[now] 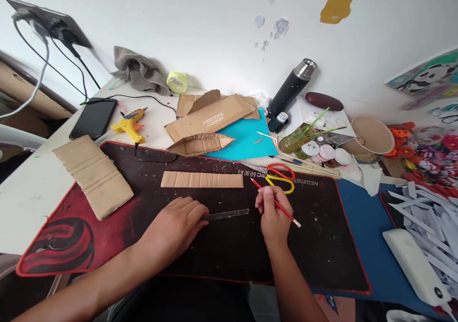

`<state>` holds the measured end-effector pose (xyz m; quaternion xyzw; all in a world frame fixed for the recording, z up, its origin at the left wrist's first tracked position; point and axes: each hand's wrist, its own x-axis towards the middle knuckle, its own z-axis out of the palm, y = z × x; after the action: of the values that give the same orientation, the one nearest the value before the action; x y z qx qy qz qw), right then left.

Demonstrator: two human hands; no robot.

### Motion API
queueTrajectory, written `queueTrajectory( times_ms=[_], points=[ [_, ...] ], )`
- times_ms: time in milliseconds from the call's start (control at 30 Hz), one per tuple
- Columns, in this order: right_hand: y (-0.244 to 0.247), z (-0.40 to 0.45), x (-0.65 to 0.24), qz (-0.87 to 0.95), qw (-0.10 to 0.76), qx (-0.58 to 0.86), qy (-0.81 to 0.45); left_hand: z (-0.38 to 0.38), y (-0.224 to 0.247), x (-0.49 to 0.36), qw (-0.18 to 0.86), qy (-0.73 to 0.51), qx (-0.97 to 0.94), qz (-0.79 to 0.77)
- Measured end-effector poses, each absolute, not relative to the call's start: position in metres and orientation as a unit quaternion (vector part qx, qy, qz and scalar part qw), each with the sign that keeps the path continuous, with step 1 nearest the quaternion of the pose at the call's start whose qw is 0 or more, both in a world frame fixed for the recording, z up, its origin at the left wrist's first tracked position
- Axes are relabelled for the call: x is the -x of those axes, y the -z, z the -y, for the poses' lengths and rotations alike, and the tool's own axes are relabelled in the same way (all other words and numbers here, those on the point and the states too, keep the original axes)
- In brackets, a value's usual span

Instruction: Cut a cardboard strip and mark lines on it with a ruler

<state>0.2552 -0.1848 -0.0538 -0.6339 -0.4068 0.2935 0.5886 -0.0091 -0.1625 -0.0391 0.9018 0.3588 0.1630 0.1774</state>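
Observation:
My left hand (184, 222) is closed on one end of a clear ruler (229, 214), whose free end points right over the black mat. In my right hand (274, 212) is a red pencil (282, 208), its tip pointing up and left. Beyond both hands lies a flat cardboard strip (202, 180). Behind that strip sits a boat-shaped cardboard piece (201, 144). Scissors (281, 178) with red and yellow handles lie just past my right hand. A wider creased cardboard piece (95, 176) rests at the left, partly on the mat.
A yellow glue gun (129, 126), a black phone (93, 118) and a grey cloth (139, 69) are at the back left. Cardboard scraps (211, 117) lie on a blue sheet (246, 138). A black flask (291, 88), paint jars (325, 152) and paper strips (429, 222) are at the right.

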Motion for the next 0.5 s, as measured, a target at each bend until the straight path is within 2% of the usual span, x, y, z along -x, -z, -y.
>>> queueTrajectory(
  times_ms=[133,300,500],
  points=[
    [0.059,0.187,-0.257,0.412,0.589,0.624,-0.305,0.162,0.038,0.006,0.162,-0.192,-0.906,-0.341],
    [0.061,0.191,-0.257,0.496,0.542,0.608,-0.3,0.148,0.03,0.015,0.137,-0.241,-0.893,-0.354],
    [0.053,0.186,-0.252,0.567,0.518,0.584,-0.263,0.143,0.029,0.023,0.11,-0.242,-0.9,-0.345]
  ],
)
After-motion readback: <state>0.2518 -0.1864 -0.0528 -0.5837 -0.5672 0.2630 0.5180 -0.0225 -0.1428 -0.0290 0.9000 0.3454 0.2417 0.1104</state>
